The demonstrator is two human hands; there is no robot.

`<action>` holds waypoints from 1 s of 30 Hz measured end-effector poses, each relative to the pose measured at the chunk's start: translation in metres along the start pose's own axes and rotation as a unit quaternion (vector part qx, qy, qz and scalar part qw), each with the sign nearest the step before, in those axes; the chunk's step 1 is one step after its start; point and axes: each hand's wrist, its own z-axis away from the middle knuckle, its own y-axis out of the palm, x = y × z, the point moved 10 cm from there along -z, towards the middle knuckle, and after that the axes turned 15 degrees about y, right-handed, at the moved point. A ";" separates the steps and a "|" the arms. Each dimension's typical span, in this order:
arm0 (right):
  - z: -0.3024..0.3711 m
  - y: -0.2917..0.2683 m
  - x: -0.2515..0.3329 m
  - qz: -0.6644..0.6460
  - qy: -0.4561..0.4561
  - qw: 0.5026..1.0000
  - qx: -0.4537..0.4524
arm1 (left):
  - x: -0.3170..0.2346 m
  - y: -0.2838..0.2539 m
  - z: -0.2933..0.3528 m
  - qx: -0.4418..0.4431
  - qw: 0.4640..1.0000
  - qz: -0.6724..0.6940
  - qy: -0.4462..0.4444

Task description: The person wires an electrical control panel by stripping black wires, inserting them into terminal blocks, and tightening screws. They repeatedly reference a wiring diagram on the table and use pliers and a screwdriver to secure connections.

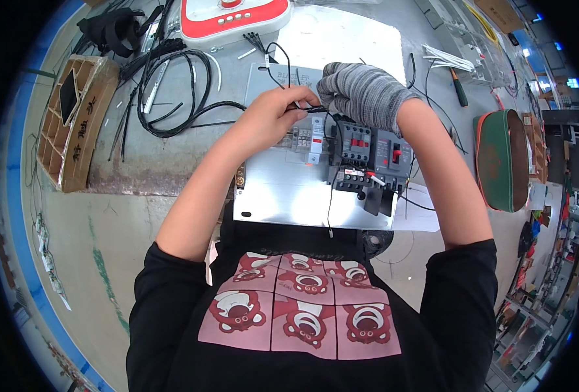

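Note:
My bare left hand (271,116) pinches a bundle of black wires (313,110) between thumb and fingers. Close beside it, my right hand (361,91), in a grey knit glove, is curled around the same bundle; its fingertips are partly hidden. Both hands are above the far part of a metal mounting plate (280,189). Under and near my right hand, the plate carries a contactor (355,145) and a dark circuit breaker (389,157) with a red switch. A slim white module (315,138) stands left of them. One loose black wire hangs down toward the plate's near edge.
A coil of black cable (190,121) lies on the table at left, beside a divided cardboard box (74,130) with a phone on it. At the back stands a red and white device (234,19). To the right are a screwdriver (458,88), white strips (447,57) and a green bin (502,160).

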 end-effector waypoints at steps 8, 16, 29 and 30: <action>0.002 -0.010 0.005 0.017 0.084 0.994 0.062 | 0.001 -0.003 0.007 -0.071 0.991 0.108 -0.021; 0.015 -0.014 0.014 -0.019 0.044 0.998 -0.032 | 0.003 -0.003 0.007 -0.103 0.988 0.099 -0.060; 0.043 -0.069 -0.025 -0.204 0.113 0.964 -0.131 | -0.051 0.012 0.023 -0.189 0.909 0.362 -0.084; 0.044 -0.068 -0.025 -0.202 0.106 0.964 -0.135 | -0.051 0.014 0.023 -0.181 0.902 0.383 -0.079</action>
